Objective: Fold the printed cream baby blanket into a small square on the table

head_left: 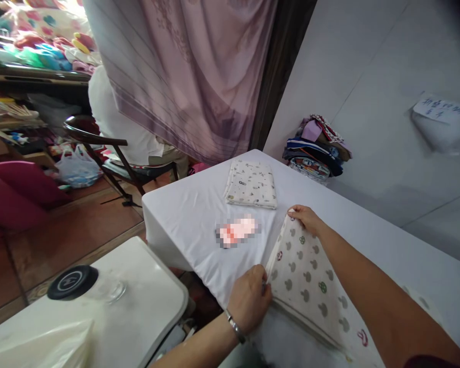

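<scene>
A white cloth (306,276) printed with grey mushroom shapes and a few red and green motifs lies layered over the white-covered table (191,204). Its near left corner is pinched in my left hand (252,296), which wears a silver bracelet at the wrist. At the far corner my right hand (304,219) grips the edge between thumb and fingers. Beyond them, a neatly folded cloth (251,184) with small dark prints rests flat near the table's far end. Between that folded cloth and my left hand lies a pixelated, phone-like object (237,231).
At lower left stands a white side table (138,317) with a black round lid (72,282), a clear glass (115,289) and a plastic bag (42,347). A clothes pile (316,148) sits by the wall. A person in white (118,117) sits on a chair (95,138) behind the curtain (199,66).
</scene>
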A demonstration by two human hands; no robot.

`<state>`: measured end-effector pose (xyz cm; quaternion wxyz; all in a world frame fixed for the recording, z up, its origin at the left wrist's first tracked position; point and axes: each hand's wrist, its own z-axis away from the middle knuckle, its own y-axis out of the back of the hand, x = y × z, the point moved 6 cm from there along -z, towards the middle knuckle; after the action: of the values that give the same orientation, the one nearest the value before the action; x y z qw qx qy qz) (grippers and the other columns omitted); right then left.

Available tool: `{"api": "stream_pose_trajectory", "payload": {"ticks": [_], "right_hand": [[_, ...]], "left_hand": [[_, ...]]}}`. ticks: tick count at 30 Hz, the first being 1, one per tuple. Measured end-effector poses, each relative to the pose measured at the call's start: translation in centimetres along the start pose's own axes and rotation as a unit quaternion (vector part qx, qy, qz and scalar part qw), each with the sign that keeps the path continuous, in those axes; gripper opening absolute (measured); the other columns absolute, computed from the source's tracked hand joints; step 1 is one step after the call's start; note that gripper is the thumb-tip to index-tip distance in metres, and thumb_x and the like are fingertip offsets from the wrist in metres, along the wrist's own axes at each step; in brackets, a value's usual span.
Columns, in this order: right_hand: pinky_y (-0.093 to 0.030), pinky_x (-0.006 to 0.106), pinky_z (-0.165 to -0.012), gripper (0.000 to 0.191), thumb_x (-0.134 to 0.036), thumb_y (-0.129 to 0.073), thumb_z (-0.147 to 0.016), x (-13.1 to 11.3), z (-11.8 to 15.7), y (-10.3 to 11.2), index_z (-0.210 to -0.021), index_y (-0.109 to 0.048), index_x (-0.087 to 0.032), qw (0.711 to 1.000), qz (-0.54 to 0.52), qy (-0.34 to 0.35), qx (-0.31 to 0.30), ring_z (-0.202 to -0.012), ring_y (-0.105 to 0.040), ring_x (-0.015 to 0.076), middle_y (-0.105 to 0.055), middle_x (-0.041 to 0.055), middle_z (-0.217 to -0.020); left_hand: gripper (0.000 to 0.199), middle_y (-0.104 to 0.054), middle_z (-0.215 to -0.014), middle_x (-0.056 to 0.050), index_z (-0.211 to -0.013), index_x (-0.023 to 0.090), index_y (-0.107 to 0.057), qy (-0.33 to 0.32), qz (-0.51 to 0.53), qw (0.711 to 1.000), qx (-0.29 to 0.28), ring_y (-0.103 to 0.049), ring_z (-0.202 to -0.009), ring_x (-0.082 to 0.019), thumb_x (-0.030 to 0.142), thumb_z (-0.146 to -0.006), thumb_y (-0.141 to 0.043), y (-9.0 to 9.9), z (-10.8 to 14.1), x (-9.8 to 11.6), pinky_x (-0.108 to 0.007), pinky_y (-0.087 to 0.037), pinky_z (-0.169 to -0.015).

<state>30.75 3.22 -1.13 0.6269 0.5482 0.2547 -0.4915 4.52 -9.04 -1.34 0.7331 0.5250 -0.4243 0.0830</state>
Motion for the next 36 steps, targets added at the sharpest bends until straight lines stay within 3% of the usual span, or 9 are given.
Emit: {"api": "stream_pose_trajectory", "payload": {"ticks": [4,8,11,16,19,25,30,33,36], "right_hand": [[-0.038,0.019,-0.051,0.028,-0.038,-0.062,-0.062,0.3,-0.2,-1.5,-0.079,-0.058,-0.016,0.999,0.048,0.024,-0.005,-0.054,-0.048,0.0084,-0.055,-0.0025,-0.063],[-0.030,0.019,-0.042,0.041,-0.054,-0.053,-0.070,0.0,0.2,-1.4,-0.085,-0.061,-0.017,0.993,0.109,-0.048,-0.015,-0.044,-0.038,0.0074,-0.047,-0.0038,-0.055],[-0.029,0.021,-0.042,0.049,-0.063,-0.046,-0.071,-1.3,0.4,-0.4,-0.074,-0.061,-0.016,0.984,0.159,-0.077,0.006,-0.044,-0.037,0.0085,-0.042,-0.0031,-0.050],[-0.037,0.022,-0.055,0.023,-0.035,-0.063,-0.062,-3.4,0.6,-0.4,-0.077,-0.066,-0.019,0.963,0.236,-0.073,-0.110,-0.064,-0.050,0.0122,-0.059,0.0019,-0.071],[-0.039,0.024,-0.060,0.027,-0.024,-0.063,-0.056,-4.2,0.8,-0.9,-0.083,-0.069,-0.021,0.940,0.283,-0.083,-0.171,-0.073,-0.054,0.0161,-0.063,0.0034,-0.081],[-0.041,0.025,-0.062,0.032,-0.013,-0.063,-0.048,-5.6,0.8,-1.9,-0.078,-0.071,-0.020,0.900,0.380,-0.068,-0.203,-0.076,-0.057,0.0187,-0.066,0.0036,-0.079],[-0.042,0.026,-0.056,0.017,-0.027,-0.065,-0.055,-5.5,0.2,-2.2,-0.067,-0.069,-0.016,0.900,0.382,-0.093,-0.187,-0.063,-0.055,0.0156,-0.065,0.0049,-0.069],[-0.042,0.028,-0.054,0.011,-0.022,-0.070,-0.048,-5.1,-0.5,-2.7,-0.056,-0.066,-0.014,0.890,0.418,-0.085,-0.161,-0.056,-0.054,0.0165,-0.060,0.0043,-0.055],[-0.043,0.029,-0.055,0.015,-0.017,-0.072,-0.045,-4.7,-1.4,-3.5,-0.057,-0.066,-0.014,0.896,0.417,-0.069,-0.136,-0.058,-0.056,0.0190,-0.057,0.0040,-0.049]], "left_hand": [[0.015,-0.058,-0.083,-0.002,-0.085,0.021,-0.043,-0.014,-0.031,0.999,-0.017,-0.055,-0.081,-0.017,0.015,-0.072,-0.046,-0.3,-0.1,-0.1,-0.027,-0.037,-0.069],[0.015,-0.057,-0.087,-0.003,-0.086,0.021,-0.043,-0.048,-0.047,0.998,-0.009,-0.053,-0.081,-0.017,0.013,-0.073,-0.045,-0.9,0.4,0.0,-0.028,-0.037,-0.071],[0.015,-0.055,-0.087,-0.003,-0.086,0.021,-0.042,-0.088,-0.071,0.994,0.000,-0.051,-0.081,-0.017,0.011,-0.075,-0.043,-1.3,1.0,0.5,-0.029,-0.037,-0.071],[0.014,-0.053,-0.087,-0.003,-0.085,0.021,-0.042,-0.144,-0.099,0.985,0.008,-0.048,-0.082,-0.018,0.010,-0.075,-0.044,-1.7,1.6,1.5,-0.030,-0.037,-0.071],[0.013,-0.053,-0.087,-0.003,-0.084,0.021,-0.041,-0.146,-0.097,0.984,0.004,-0.048,-0.081,-0.018,0.010,-0.076,-0.042,-1.6,1.7,1.6,-0.031,-0.037,-0.070],[0.011,-0.053,-0.088,-0.004,-0.084,0.020,-0.041,-0.141,-0.091,0.986,-0.008,-0.048,-0.081,-0.018,0.011,-0.077,-0.042,-1.5,1.8,1.5,-0.031,-0.037,-0.071],[0.012,-0.053,-0.087,-0.003,-0.084,0.021,-0.041,-0.161,-0.089,0.983,-0.001,-0.048,-0.080,-0.018,0.011,-0.077,-0.042,-1.6,2.0,1.6,-0.030,-0.037,-0.070],[0.013,-0.053,-0.087,-0.003,-0.084,0.021,-0.040,-0.169,-0.085,0.982,0.006,-0.048,-0.079,-0.018,0.010,-0.077,-0.042,-1.6,2.0,1.7,-0.030,-0.037,-0.069],[0.014,-0.053,-0.086,-0.003,-0.083,0.022,-0.039,-0.171,-0.085,0.982,0.010,-0.048,-0.079,-0.017,0.009,-0.076,-0.042,-1.6,2.0,1.7,-0.030,-0.037,-0.069]]}}
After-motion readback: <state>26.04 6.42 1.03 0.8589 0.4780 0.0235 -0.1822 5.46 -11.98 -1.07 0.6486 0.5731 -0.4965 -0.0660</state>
